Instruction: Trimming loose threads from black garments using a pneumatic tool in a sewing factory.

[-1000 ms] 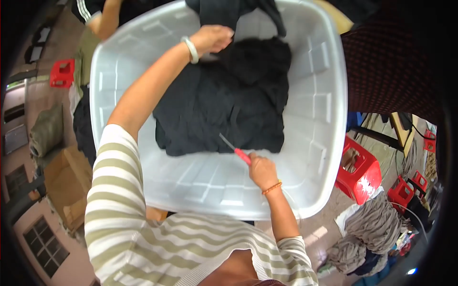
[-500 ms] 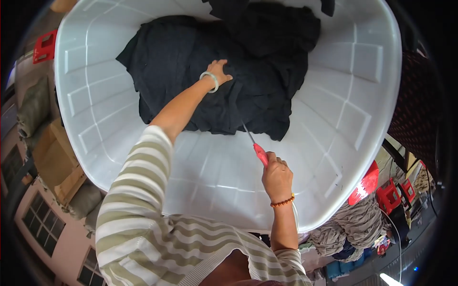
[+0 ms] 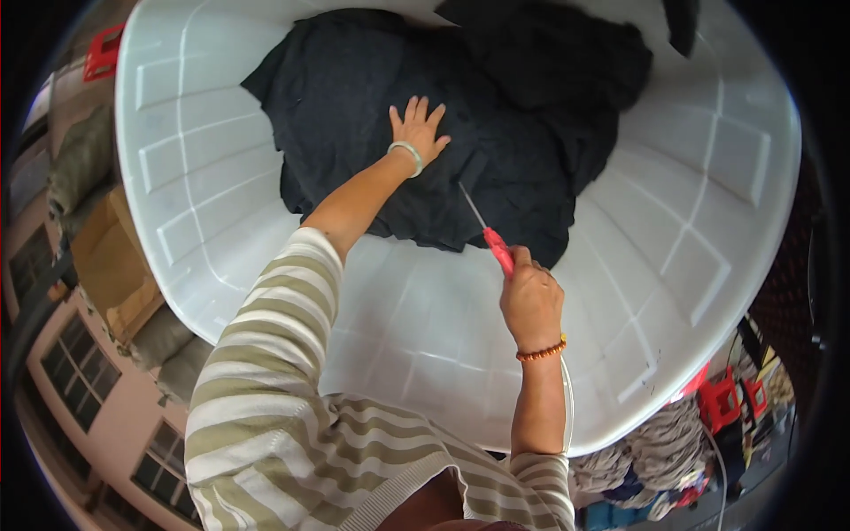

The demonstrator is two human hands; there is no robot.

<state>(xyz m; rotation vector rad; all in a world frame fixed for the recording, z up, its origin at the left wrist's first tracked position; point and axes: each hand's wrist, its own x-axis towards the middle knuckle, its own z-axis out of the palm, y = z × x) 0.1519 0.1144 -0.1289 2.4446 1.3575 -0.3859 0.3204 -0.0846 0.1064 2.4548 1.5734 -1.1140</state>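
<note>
A pile of black cloth (image 3: 354, 115) lies in a large white plastic tub (image 3: 398, 327). My left hand (image 3: 421, 131), with a pale bangle at its wrist, presses flat on the cloth, fingers spread. In my right hand (image 3: 531, 305) is a red-handled tool (image 3: 498, 250) with a thin, straight metal shaft; its exact kind does not show. The shaft points up and left over the cloth near a narrow raised fold or strip. Whether its tip touches the cloth I cannot tell. A pale cord (image 3: 568, 398) runs beside my right forearm.
A dark strip (image 3: 680, 26) shows at the tub's far right. Outside the tub at left are a red plastic stool (image 3: 104, 51), stuffed sacks (image 3: 81, 159) and an open cardboard box (image 3: 115, 261). Heaped grey cloth (image 3: 668, 442) and another red stool (image 3: 719, 400) are at lower right.
My left hand has spread its fingers on the cloth. The tool in my right hand has moved farther over the cloth, its shaft now showing against it. The whole view has shifted and tilted.
</note>
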